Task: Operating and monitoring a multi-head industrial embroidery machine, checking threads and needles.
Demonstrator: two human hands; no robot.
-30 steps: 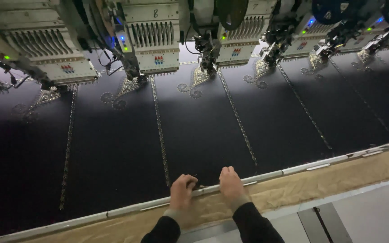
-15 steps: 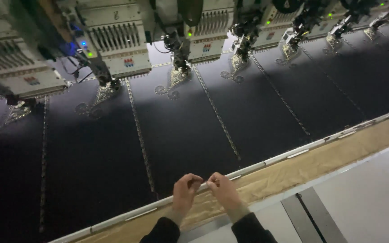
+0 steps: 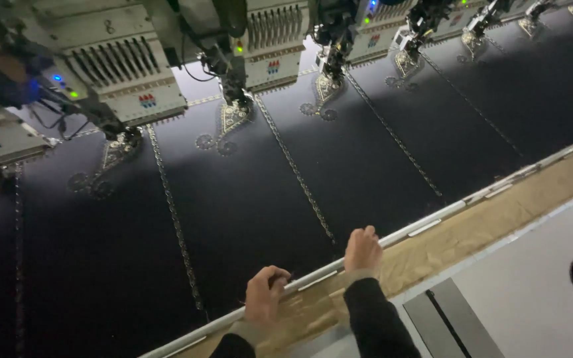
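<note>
A wide sheet of black fabric [image 3: 339, 166] lies stretched flat across the bed of a multi-head embroidery machine, filling most of the view and running off the left and top edges. The room is dim; the cloth is matte and dark, brightened only in a pale band just below the machine heads. Thin stitched chain-like lines [image 3: 293, 169] cross the fabric in parallel diagonals, each starting at a curled, pale floral motif [image 3: 223, 129] under a sewing head. The embroidery heads [image 3: 124, 83] are boxy, cream-coloured housings with rows of thread levers and small green and blue lights. Along the near edge of the cloth runs a slim white frame rail [image 3: 432, 222], and just behind it a band of tan, papery backing material [image 3: 472, 232] with a rough, fibrous look. Beyond that lies a smooth grey table surface [image 3: 538, 272] with a darker grey panel [image 3: 445, 321] set into it (no containers show anywhere).

The left hand [image 3: 264, 295] is curled at the rail, fingers bent at the fabric's edge; whether it pinches anything I cannot tell. The right hand [image 3: 363, 252] rests near it but apart, closed loosely with knuckles over the rail, touching the black fabric's border. Both wrists wear dark sleeves.
</note>
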